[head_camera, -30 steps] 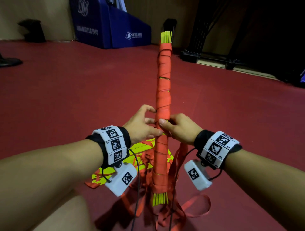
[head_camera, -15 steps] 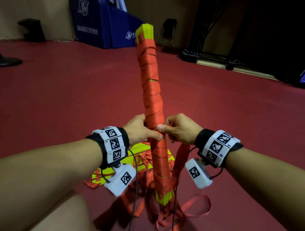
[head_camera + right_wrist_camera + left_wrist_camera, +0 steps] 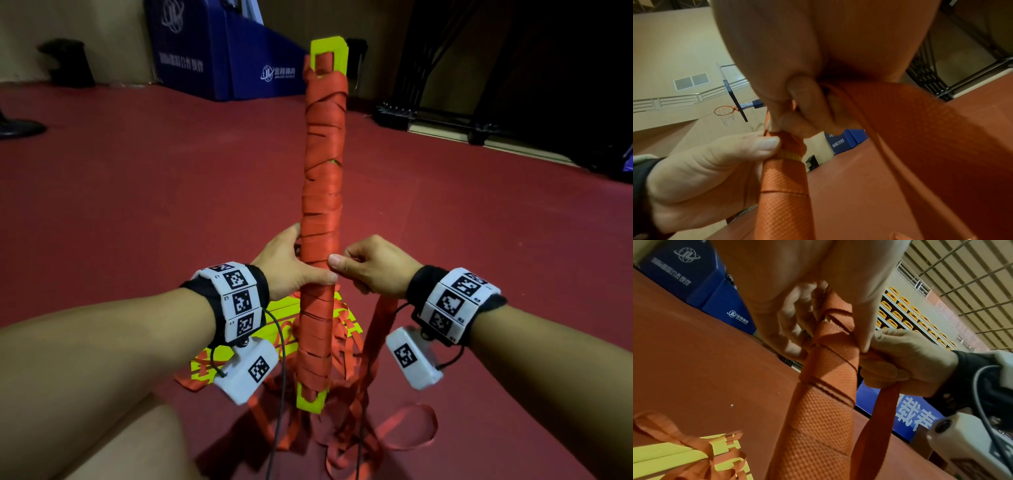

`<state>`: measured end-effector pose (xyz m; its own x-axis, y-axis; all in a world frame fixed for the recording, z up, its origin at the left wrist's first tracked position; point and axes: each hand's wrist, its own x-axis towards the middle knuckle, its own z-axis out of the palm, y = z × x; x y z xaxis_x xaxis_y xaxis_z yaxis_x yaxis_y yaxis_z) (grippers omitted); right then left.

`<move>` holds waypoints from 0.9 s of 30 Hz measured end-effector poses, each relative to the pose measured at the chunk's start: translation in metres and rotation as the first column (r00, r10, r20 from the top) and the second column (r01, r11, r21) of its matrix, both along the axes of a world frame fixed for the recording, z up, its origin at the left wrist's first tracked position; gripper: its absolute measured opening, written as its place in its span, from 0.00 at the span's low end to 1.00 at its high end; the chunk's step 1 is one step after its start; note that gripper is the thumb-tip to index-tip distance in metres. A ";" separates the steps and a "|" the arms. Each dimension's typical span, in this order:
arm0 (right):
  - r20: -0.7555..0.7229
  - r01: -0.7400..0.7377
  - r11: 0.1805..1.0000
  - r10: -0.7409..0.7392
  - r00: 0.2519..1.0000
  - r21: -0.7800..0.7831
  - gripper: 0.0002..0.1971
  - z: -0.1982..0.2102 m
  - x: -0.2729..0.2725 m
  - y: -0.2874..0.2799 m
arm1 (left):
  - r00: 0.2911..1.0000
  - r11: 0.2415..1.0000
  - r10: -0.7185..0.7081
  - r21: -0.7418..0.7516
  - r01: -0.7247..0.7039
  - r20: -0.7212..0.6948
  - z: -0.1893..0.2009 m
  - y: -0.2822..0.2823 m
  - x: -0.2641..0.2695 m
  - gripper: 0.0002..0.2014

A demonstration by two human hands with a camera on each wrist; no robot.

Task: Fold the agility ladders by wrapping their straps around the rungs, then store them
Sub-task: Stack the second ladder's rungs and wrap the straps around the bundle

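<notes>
L hand (image 3: 291, 263) grips wrapped ladder bundle (image 3: 322, 192); R hand (image 3: 373, 270) pinches strap (image 3: 376, 329) at 3 o'clock. Risk: slack strap, wraps unwind.

Your left hand (image 3: 291, 270) hides its fingers behind the wrapped bundle (image 3: 322, 192). The loose strap (image 3: 376, 329) disappears into your right hand (image 3: 376, 270), so its end cannot be told. The second ladder (image 3: 274, 329) lies partly hidden behind your left wrist.

Indoor sports hall: basketball hoop (image 3: 724, 112), red court floor (image 3: 137, 192).
</notes>
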<state>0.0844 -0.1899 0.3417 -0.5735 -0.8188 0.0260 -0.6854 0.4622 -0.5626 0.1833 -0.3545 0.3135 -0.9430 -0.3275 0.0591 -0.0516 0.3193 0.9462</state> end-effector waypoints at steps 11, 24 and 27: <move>-0.043 0.021 1.000 -0.021 0.999 0.006 0.16 -0.001 -0.008 0.000 | 0.996 0.995 0.088 -0.047 -0.090 -0.033 0.000 -0.001 -0.004 0.38; -0.134 0.050 0.997 -0.043 0.990 0.050 0.19 0.001 -0.001 -0.004 | 0.996 0.996 0.090 -0.024 -0.091 -0.014 0.000 -0.001 -0.004 0.40; -0.134 0.007 0.998 0.001 0.991 0.060 0.19 0.002 0.000 -0.002 | 0.996 0.996 0.084 -0.030 -0.084 -0.010 -0.001 -0.003 -0.004 0.40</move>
<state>0.0843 -0.1922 0.3432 -0.5705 -0.8196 0.0530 -0.7512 0.4946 -0.4370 0.1792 -0.3571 0.3126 -0.9116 -0.4035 0.0780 -0.0716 0.3427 0.9367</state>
